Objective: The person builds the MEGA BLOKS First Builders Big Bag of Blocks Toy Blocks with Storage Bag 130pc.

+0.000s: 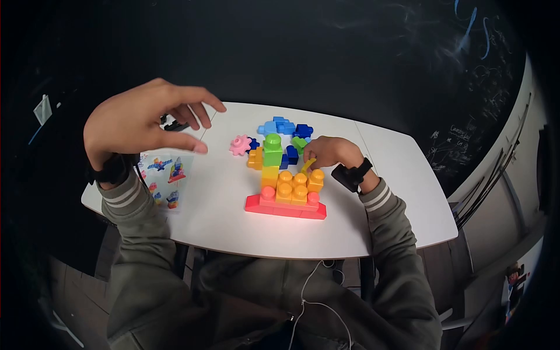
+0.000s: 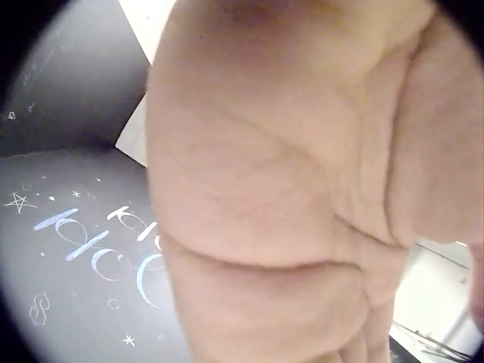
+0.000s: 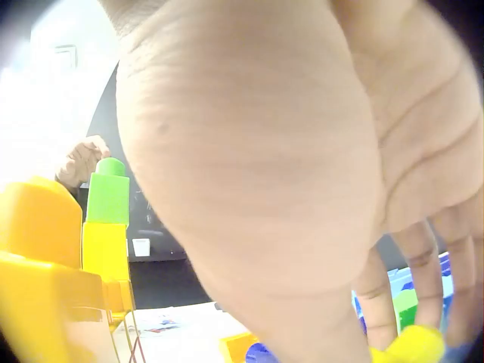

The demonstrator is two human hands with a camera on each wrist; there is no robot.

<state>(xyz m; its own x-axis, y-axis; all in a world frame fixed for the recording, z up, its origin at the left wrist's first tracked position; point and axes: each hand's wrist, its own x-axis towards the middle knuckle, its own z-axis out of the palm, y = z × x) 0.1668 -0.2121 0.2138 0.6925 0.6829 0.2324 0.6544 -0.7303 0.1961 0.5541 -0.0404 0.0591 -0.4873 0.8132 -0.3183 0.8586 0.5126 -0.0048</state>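
Note:
My left hand (image 1: 149, 116) is raised over the left side of the table, its thumb and fingers spread apart with nothing between them. Its palm (image 2: 257, 181) fills the left wrist view. Behind the block build, my right hand (image 1: 331, 151) pinches a small yellow building block (image 1: 309, 165), whose rounded end (image 3: 420, 344) shows below the fingers in the right wrist view. The build has a red base (image 1: 286, 211), a group of orange-yellow blocks (image 1: 291, 189), and a left column topped by a green block (image 1: 272, 153). My right fingertips are partly hidden.
Loose blue blocks (image 1: 280, 125), a pink gear (image 1: 240, 145) and an orange block (image 1: 255, 158) lie behind and left of the build. A picture sheet (image 1: 166, 181) lies on the left of the white table (image 1: 221, 227). A blackboard (image 1: 262, 52) stands behind.

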